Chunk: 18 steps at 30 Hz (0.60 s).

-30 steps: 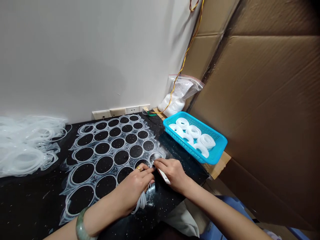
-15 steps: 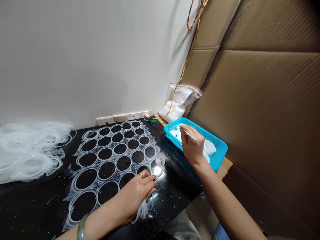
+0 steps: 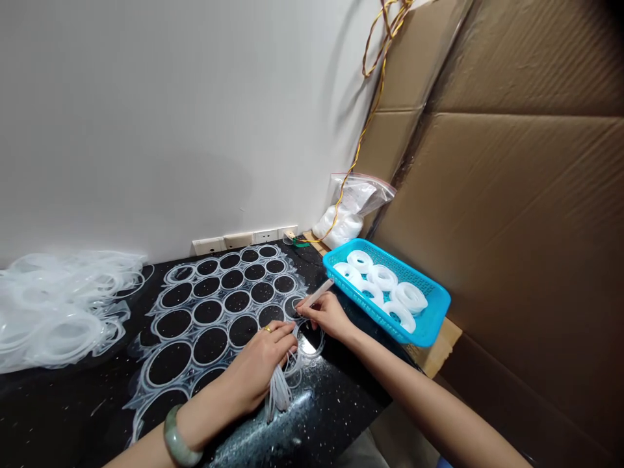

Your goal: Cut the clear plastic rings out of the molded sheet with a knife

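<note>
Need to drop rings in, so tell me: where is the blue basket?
Head view, right side: the blue basket sits beyond the right hand, against the cardboard.

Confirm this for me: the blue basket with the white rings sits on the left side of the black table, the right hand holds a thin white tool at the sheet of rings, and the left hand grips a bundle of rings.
Not quite. In the head view the blue basket sits at the right edge of the black table, not the left. The rest holds: the right hand holds the thin white tool at the sheet of rings, and the left hand grips a bundle of rings.
</note>
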{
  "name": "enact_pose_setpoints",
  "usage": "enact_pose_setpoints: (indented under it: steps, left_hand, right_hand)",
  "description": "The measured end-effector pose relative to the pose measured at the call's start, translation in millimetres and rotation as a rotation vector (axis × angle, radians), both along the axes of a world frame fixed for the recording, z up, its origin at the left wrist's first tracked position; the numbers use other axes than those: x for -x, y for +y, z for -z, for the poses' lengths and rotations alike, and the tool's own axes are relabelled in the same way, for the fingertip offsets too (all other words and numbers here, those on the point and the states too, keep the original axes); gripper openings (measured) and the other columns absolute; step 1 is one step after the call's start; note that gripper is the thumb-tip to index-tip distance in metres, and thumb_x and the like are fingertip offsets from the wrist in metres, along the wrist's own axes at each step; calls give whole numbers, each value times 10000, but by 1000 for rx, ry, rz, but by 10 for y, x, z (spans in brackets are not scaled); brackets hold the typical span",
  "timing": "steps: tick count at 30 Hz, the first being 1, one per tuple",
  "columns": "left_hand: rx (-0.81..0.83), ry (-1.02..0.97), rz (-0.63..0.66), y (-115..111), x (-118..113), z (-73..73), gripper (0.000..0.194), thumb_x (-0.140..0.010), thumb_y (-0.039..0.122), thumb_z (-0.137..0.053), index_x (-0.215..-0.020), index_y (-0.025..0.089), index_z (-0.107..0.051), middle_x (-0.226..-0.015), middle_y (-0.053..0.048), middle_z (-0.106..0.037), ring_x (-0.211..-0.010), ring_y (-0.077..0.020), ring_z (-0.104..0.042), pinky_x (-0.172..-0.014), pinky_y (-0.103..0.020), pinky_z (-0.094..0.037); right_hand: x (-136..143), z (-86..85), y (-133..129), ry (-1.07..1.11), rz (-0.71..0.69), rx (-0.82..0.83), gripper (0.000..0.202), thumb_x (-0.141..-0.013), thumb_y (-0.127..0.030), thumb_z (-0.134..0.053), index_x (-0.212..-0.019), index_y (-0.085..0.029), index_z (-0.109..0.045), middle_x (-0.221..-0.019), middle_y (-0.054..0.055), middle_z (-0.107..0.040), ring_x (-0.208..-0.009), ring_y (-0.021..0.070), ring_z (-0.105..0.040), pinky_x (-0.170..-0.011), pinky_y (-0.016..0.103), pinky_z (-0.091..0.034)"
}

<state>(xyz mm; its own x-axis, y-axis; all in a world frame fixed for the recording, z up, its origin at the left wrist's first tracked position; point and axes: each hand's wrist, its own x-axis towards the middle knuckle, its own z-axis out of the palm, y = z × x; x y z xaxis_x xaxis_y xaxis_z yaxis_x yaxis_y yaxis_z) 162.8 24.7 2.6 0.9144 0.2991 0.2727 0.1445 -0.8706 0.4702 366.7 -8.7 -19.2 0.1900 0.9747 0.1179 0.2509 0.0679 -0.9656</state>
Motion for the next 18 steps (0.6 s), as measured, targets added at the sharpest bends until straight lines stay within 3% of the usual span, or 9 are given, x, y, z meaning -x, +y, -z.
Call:
enact_pose_setpoints:
  steps: [11, 14, 18]
  left_hand:
    - [-29, -36, 5, 0, -12, 72, 274, -989, 176, -342, -1009, 181, -616, -1229, -107, -595, -1137, -246, -476, -932, -466, -461]
    - [-22, -15, 1, -5, -3, 56, 274, -993, 190, -341, -1026, 186, -612, -1277, -112, -572, -1179, -252, -456, -936, -462, -459]
    - [1, -48, -5, -7, -2, 28, 254, -988, 200, -360, -1028, 190, -611, -1260, -110, -575, -1136, -249, -475, -917, -446, -462]
  right_hand:
    - [-4, 9, -36, 93, -11, 5, 317, -720, -420, -710, -763, -106, -693, -694, 41, -660, -403, 61, -454, -376, 177, -345]
    - [9, 6, -50, 46, -7, -5, 301, -749, -403, -690, -785, -104, -696, -675, 40, -656, -393, 65, -454, -370, 178, -345]
    - [31, -25, -92, -150, -16, -69, 234, -832, -346, -628, -835, -126, -709, -814, 67, -702, -442, 85, -525, -416, 193, -403]
